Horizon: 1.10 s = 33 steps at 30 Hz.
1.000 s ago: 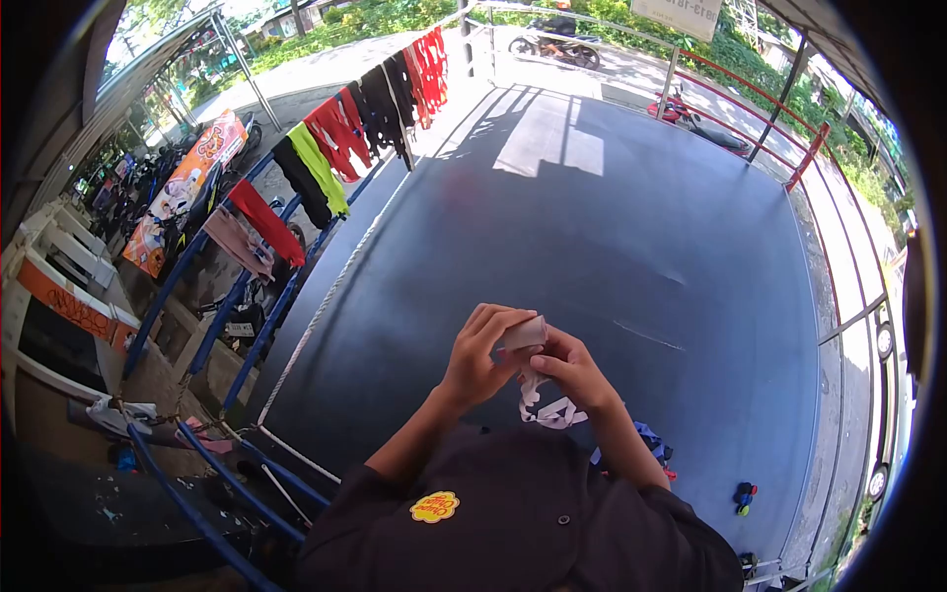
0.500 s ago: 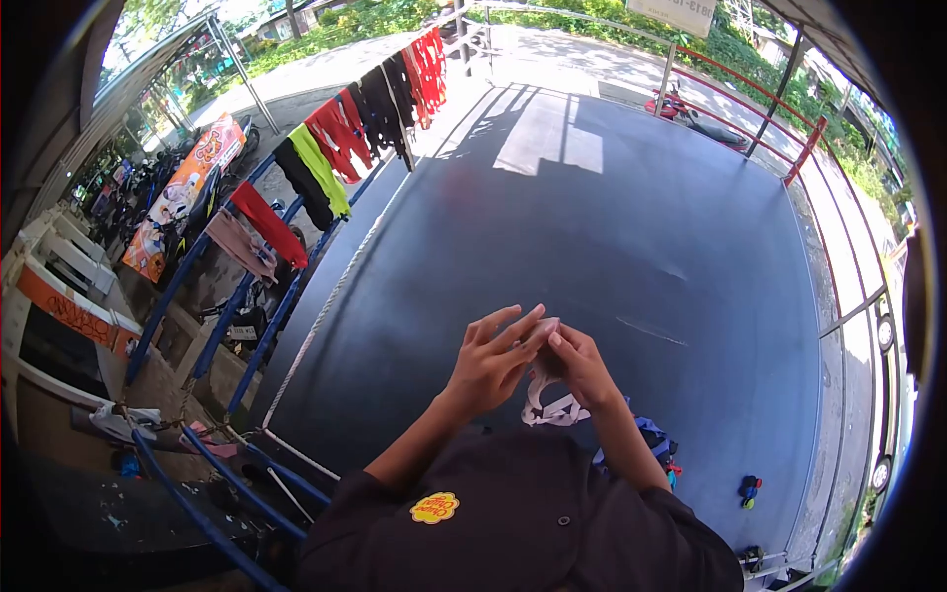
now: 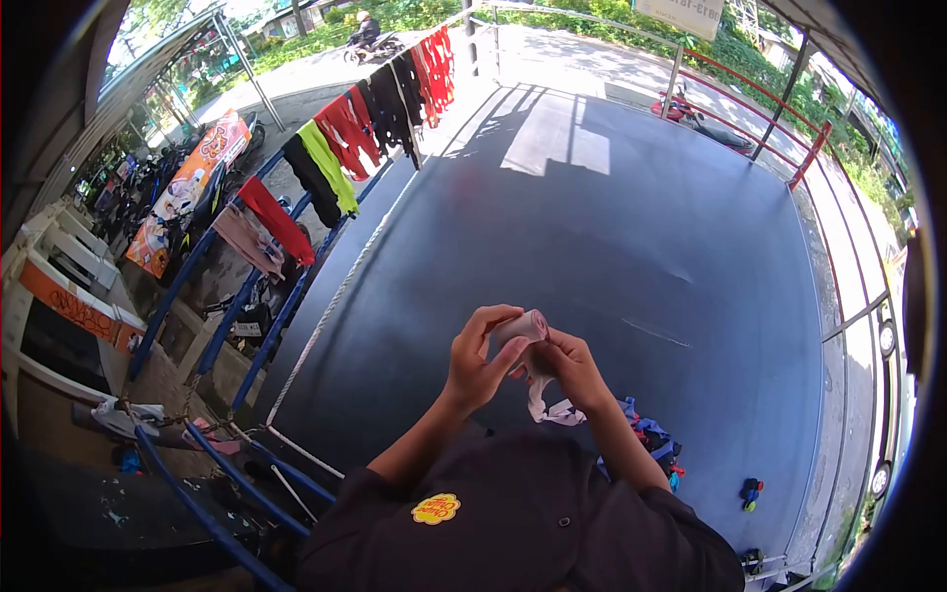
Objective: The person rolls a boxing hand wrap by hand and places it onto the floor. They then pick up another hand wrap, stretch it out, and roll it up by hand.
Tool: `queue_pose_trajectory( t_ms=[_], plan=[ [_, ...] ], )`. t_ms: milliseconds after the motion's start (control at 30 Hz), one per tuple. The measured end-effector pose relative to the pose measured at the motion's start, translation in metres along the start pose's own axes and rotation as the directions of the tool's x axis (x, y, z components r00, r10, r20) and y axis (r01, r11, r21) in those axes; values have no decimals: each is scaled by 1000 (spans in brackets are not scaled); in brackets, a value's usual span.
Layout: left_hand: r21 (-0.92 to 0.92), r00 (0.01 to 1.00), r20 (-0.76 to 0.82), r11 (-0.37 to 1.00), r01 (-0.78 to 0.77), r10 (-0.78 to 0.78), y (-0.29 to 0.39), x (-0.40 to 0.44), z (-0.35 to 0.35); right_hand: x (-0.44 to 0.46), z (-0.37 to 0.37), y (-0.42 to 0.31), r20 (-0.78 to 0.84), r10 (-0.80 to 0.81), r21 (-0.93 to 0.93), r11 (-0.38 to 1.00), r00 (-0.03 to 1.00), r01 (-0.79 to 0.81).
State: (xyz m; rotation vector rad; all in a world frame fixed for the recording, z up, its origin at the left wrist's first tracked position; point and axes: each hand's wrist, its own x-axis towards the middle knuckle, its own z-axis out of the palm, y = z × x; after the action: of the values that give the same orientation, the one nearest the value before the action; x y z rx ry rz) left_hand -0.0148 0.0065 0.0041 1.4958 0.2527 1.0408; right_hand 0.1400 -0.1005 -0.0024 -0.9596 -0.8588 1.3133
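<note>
Rolled wrap: a small, tight cylinder of pale pink cloth (image 3: 521,329) sat raised between the two hands, in front of the chest and above the mat, its spiral end facing right.
Loose length: a narrow pale pink fabric strip (image 3: 538,400) hung below the roll and curled rightward beneath the right hand; whether it touched the mat could not be told.
Left hand's grip: the left hand (image 3: 480,357) was curled around the roll's left side, fingers over the top and thumb along the lower front, closed to the roll's thickness.
Right hand's grip: the right hand (image 3: 574,367) was drawn in at the roll's right end, thumb and bent fingers close together on the cloth; the exact pinch was partly hidden.
Ring floor: a broad, dark blue-grey mat (image 3: 552,237) spread beyond the hands, edged on the left by a twisted white rope (image 3: 340,286).
Beside the right forearm: a tangled heap of blue, red and black cloth (image 3: 653,439) lay on the mat.
Left rails: red, black and lime-green lengths of cloth (image 3: 327,163) hung over blue bars.
</note>
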Motion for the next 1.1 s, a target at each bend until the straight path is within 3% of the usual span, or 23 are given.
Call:
queue_pose_trajectory(
  t_ms=[33, 100, 167, 233, 267, 300, 400, 467, 533, 600, 667, 800, 867, 1033, 1100],
  plan=[
    [3, 1000, -6, 1000, -2, 2, 1, -1, -2, 1, 2, 0, -25, -15, -50, 999, 1000, 14],
    [-160, 997, 1, 984, 77, -78, 5, -3, -3, 0, 5, 1, -46, -28, -102, 995, 999, 24],
    [-111, 998, -21, 992, 56, -59, -7, -7, -5, 0, 8, 3, -1, 16, -232, 973, 1000, -15],
    [-59, 998, -39, 998, 37, -39, -5, -4, -8, -3, 19, -4, 5, 17, -248, 969, 1000, -15],
    [226, 985, 35, 959, -171, 167, -4, 0, -12, -5, 22, -6, 8, 17, -265, 964, 1000, -14],
    [468, 928, 163, 801, -373, 336, -1, 3, -14, -4, 20, -5, 7, 16, -265, 964, 1000, -14],
    [420, 905, 223, 802, -425, 363, 0, 4, -16, -3, 10, 2, -42, 48, -306, 950, 998, -59],
    [395, 903, 260, 816, -422, 341, 3, 3, -22, -4, 9, 5, -5, 65, -27, 998, 998, -65],
    [364, 898, 301, 832, -419, 320, 3, 2, -21, -6, 14, -2, 14, 77, -75, 994, 997, -76],
    [298, 968, 69, 921, -249, 239, 2, 0, -17, -8, 16, -7, 31, 89, -121, 989, 996, -85],
    [261, 980, 46, 945, -199, 193, 5, 2, -17, -10, 17, -8, 84, 100, -125, 988, 991, -89],
    [249, 956, 142, 926, -284, 255, 2, 6, -18, -14, 12, 0, 114, 26, -202, 979, 993, -3],
    [245, 944, 189, 917, -313, 272, 4, 4, -18, -19, 15, -4, 157, 70, 76, 994, 985, -83],
    [203, 894, 351, 909, -364, 279, 14, -1, -15, -22, 12, -5, 56, 27, 88, 996, 998, -31],
    [267, 909, 322, 896, -356, 265, 11, -3, -12, -22, 9, -3, 54, 34, 86, 996, 998, -38]
  ],
)
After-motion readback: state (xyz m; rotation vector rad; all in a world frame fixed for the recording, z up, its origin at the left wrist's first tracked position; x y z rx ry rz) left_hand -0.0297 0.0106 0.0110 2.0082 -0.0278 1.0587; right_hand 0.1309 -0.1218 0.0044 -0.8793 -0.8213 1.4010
